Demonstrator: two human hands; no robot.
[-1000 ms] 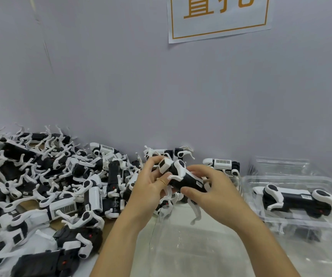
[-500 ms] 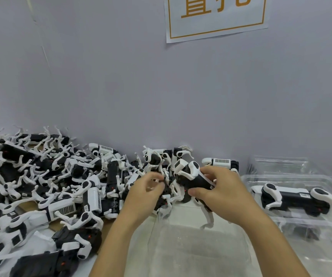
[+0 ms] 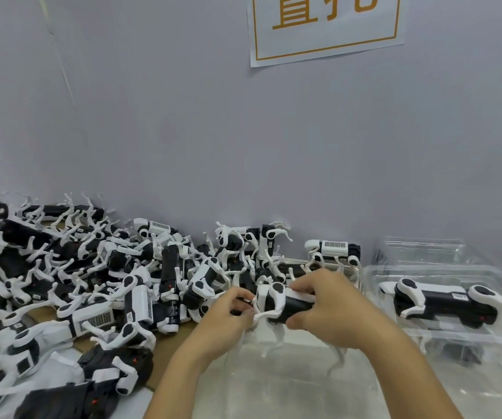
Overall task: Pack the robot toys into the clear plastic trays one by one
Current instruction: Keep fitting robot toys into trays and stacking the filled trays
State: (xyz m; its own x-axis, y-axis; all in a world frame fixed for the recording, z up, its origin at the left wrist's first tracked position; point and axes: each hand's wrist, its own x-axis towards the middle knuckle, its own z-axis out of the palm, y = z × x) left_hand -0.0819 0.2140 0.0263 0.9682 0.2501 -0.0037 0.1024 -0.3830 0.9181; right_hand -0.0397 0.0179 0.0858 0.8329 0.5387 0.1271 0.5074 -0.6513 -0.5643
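Observation:
A black-and-white robot dog toy [image 3: 277, 300] hangs in the air between my hands, over a clear plastic tray [image 3: 292, 385] that lies in front of me. My right hand [image 3: 328, 309] grips the toy's body from the right side. My left hand [image 3: 228, 316] pinches a white leg at the toy's left end. Some of the toy's white legs hang down toward the tray. To the right, another robot toy [image 3: 443, 300] lies on its side in a second clear tray [image 3: 443, 337].
A big heap of black-and-white robot toys [image 3: 86, 282] covers the table's left half, up to the grey wall. More clear trays [image 3: 419, 249] are stacked at the back right. A paper sign [image 3: 325, 22] hangs on the wall above.
Both hands have brought the toy lower and closer to me, above the near tray. My left hand, apart from the toy half a second ago, now pinches a leg.

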